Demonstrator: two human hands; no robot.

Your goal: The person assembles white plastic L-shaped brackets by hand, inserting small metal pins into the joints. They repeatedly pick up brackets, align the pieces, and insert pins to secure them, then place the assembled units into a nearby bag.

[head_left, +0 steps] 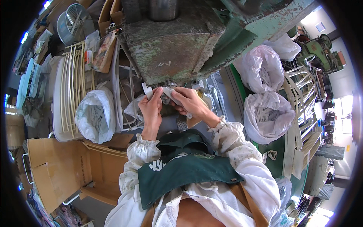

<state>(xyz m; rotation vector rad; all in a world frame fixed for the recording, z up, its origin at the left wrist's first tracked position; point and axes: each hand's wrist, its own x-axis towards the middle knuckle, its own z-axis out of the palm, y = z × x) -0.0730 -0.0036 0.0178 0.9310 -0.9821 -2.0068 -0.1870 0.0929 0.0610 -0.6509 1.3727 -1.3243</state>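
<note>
Both my hands are raised close together, just under the worn green press [170, 56]. Pinched in my left hand [151, 109] is a small flat white strip [147, 90] whose end sticks up past the fingers. My right hand [191, 101] is closed on another flat pale strip [167, 91], its near end showing below the fingers. The fingertips of the two hands almost meet. Part of each strip is hidden by the fingers, and the small metal parts under the press head are too small to make out.
At left, a white bag of pale strips [99, 113] stands beside long cream rods [72, 87]. An open cardboard box [60, 170] lies at lower left. Two more white bags [261, 68] [266, 130] and stacked pale frames [302, 102] are at right. A round fan [75, 23] stands far left.
</note>
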